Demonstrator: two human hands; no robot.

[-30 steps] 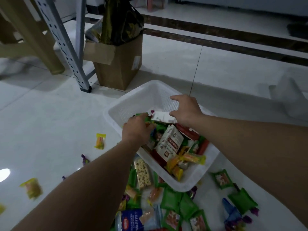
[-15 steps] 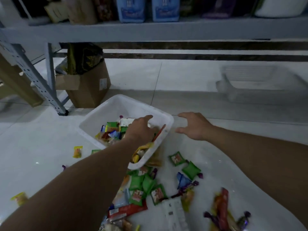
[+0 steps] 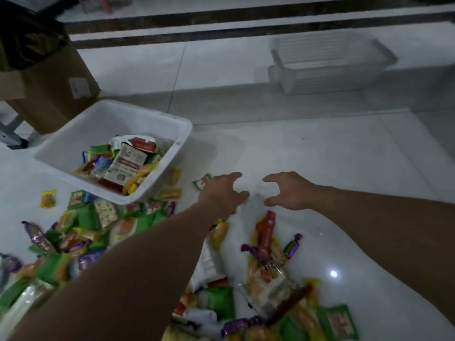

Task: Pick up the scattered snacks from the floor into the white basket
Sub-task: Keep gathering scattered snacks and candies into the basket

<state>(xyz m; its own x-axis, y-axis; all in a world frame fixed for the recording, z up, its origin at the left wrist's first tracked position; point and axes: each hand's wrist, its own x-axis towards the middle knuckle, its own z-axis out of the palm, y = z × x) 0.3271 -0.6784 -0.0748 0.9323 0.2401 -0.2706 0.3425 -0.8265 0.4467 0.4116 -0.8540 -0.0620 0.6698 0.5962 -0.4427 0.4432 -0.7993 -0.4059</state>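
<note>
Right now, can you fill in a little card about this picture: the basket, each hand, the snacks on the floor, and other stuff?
white basket: on the floor at the left, partly filled with snacks
left hand: open, holding nothing, beside a green packet
right hand: open, holding nothing, apart from the left hand
floor snacks: many scattered, such as a red stick near the hands
other things: cardboard box behind the white basket; mesh basket far right
</note>
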